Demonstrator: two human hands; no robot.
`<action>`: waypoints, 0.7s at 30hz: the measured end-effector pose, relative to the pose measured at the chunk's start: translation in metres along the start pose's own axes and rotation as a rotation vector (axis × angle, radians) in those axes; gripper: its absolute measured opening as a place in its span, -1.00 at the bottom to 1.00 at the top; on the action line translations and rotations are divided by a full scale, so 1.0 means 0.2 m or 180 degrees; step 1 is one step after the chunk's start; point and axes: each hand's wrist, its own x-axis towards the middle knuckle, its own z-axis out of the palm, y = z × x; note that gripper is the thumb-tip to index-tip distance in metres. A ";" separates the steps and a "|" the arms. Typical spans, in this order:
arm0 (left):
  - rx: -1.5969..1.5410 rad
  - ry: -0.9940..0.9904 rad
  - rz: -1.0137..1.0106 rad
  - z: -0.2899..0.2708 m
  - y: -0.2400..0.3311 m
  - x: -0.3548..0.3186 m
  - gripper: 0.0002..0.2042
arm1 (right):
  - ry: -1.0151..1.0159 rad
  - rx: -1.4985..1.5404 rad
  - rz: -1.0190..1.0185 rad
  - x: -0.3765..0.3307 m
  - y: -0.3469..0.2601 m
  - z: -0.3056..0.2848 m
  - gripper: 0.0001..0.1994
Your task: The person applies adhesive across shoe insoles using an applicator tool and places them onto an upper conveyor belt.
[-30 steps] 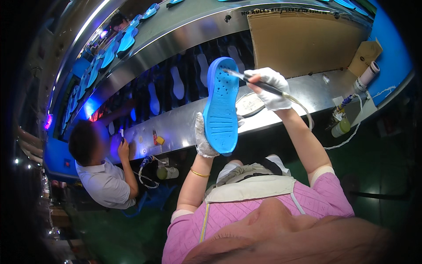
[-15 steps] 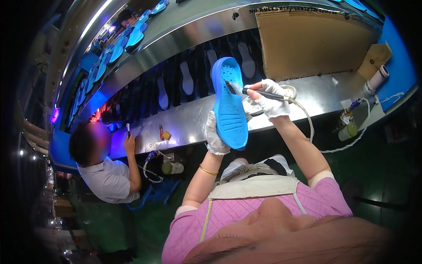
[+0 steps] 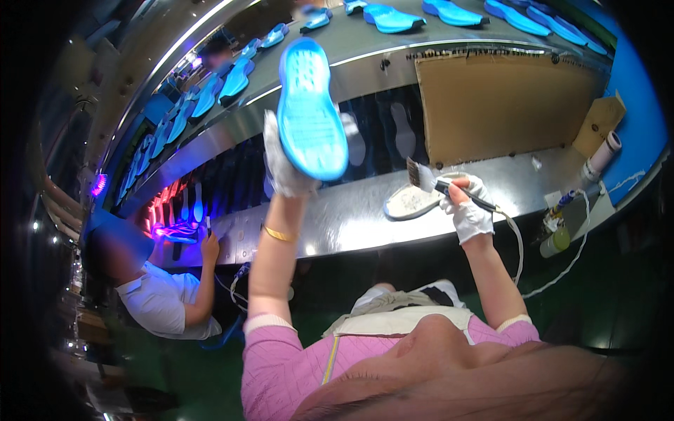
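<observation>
— Head view: where is the sole (image 3: 309, 112) right now?

— Held up in the air by the left hand (image 3: 284, 165), gloved white, its fingers wrapped around the sole's lower end. It stands nearly upright, its blue underside facing the camera, above the far edge of the tabletop (image 3: 365, 210).

— And the right hand (image 3: 469, 210)?

— Also gloved. Its fingers are closed around the handle of a brush (image 3: 439, 184), bristles pointing up and to the left. A cable (image 3: 518, 242) runs from the handle down over the near edge of the tabletop.

— How much room is there between the two?

— Brush and sole are well apart, with bare metal tabletop between the hands. Just beside the bristles a white dish (image 3: 411, 202) lies flat near the middle of the tabletop.

— What crowds the edges?

— Along the far edge a cardboard panel (image 3: 502, 105) stands upright behind the right hand. At the right end a white roll (image 3: 600, 156) stands by the corner, and a small bottle (image 3: 554, 241) sits at the near edge. Behind the tabletop a dark belt (image 3: 379, 130) carries pale insoles, and a higher shelf (image 3: 379, 42) holds a row of blue soles.

— Anyone else nearby?

— A co-worker (image 3: 158, 295) in a white shirt sits at the left end, one hand raised to the tabletop's edge, well clear of the wearer's arms.
</observation>
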 end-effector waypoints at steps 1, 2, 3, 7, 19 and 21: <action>-0.0294 0.0154 -0.0041 -0.13 0.08 0.19 -0.32 | -0.0007 -0.0104 0.0010 -0.05 0.01 0.01 -0.91; -0.0503 0.0317 0.0092 -0.22 0.19 0.33 -0.35 | -0.0201 -0.0165 -0.0014 -0.02 0.01 0.04 -0.91; -0.0131 0.0569 0.0346 -0.25 0.19 0.44 -0.42 | -0.0220 -0.0020 0.0012 -0.02 0.03 0.03 -0.90; 0.5316 0.2128 0.0443 -0.54 0.28 0.62 -0.59 | -0.0414 -0.0066 0.0140 0.00 0.06 0.03 -0.86; 0.6999 0.3548 0.0055 -0.97 0.73 0.31 -0.76 | -0.0786 -0.0910 -0.0187 0.04 0.20 0.05 -0.79; 0.7426 0.3001 0.0591 -0.84 0.61 0.24 -0.74 | -0.0709 -0.0860 -0.0060 0.04 0.19 0.02 -0.78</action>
